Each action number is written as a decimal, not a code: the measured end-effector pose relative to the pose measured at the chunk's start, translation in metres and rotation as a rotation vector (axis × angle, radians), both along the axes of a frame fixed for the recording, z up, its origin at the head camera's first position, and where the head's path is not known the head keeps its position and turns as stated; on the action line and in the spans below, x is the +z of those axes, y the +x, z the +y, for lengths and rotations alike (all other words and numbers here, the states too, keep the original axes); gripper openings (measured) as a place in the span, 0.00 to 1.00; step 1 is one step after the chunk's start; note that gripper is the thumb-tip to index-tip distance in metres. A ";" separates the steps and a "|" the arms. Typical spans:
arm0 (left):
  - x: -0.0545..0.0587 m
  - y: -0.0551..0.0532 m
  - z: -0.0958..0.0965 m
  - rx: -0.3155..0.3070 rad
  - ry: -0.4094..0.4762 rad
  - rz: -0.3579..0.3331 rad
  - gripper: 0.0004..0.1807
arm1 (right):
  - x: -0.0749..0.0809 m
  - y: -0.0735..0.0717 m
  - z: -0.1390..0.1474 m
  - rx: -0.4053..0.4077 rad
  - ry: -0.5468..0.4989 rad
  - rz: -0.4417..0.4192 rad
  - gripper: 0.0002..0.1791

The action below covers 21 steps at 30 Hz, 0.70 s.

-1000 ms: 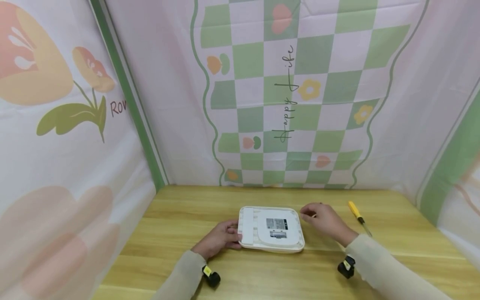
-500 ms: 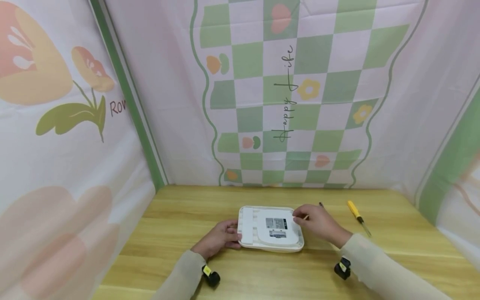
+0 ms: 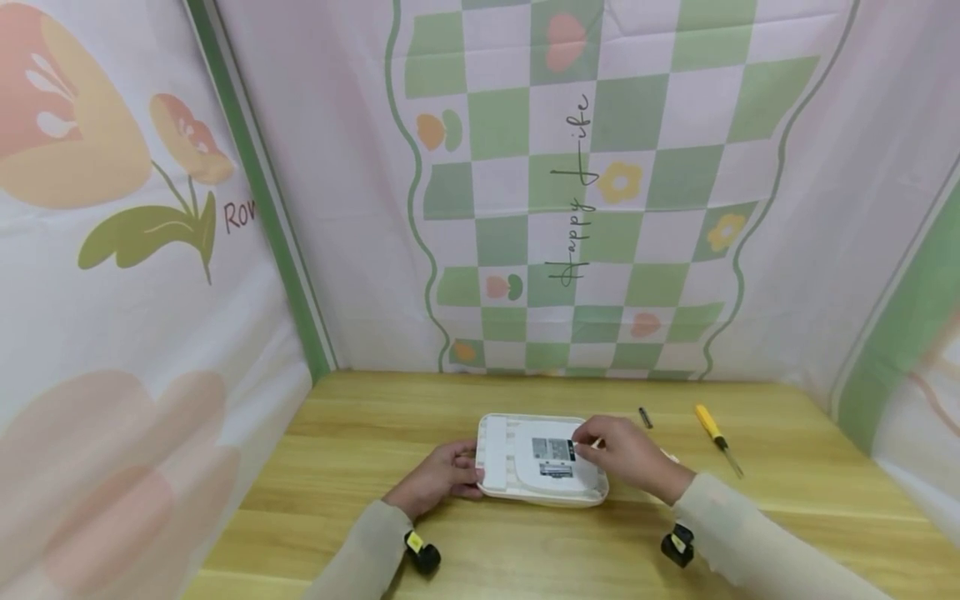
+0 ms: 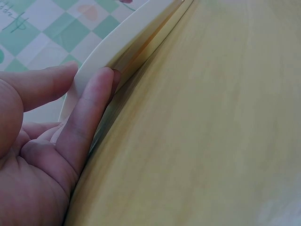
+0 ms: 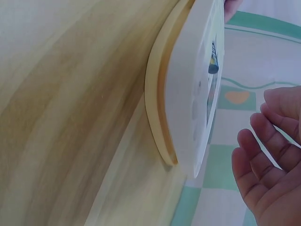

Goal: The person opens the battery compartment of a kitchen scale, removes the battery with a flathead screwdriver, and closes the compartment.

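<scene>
One white, rounded, grey-labelled device point(image 3: 525, 468); left hand point(image 3: 444, 472) pinching edge, right point(image 3: 624, 450) half-curled, hold unclear.

The flat device point(image 3: 495, 454) is white, its label point(image 3: 550, 449) grey with a black end. Yellow-brown wood grain streaks the worktop point(image 3: 330, 517). The screwdriver point(image 3: 718, 438) is yellow, black and grey; the back curtain point(image 3: 498, 123) carries green-and-white checks with coral hearts point(image 3: 566, 42) and yellow flowers point(image 3: 620, 182).
</scene>
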<state>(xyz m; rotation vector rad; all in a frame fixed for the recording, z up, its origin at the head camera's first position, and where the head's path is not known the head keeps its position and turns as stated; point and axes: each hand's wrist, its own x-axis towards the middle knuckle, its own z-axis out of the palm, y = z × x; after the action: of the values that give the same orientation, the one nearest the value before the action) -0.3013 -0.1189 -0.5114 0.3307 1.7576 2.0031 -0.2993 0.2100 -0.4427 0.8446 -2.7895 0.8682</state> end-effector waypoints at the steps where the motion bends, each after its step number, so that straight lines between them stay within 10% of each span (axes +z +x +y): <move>1: 0.000 0.000 0.000 -0.001 0.002 0.000 0.34 | -0.001 0.000 -0.001 0.002 0.004 -0.003 0.06; 21: 0.000 0.000 0.000 0.008 -0.010 0.003 0.33 | -0.011 0.005 -0.016 0.053 0.092 0.016 0.06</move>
<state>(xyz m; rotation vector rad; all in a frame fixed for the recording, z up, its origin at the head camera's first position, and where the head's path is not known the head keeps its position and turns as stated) -0.3015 -0.1188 -0.5119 0.3239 1.7727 2.0000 -0.2947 0.1940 -0.4535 0.9385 -2.8239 0.7417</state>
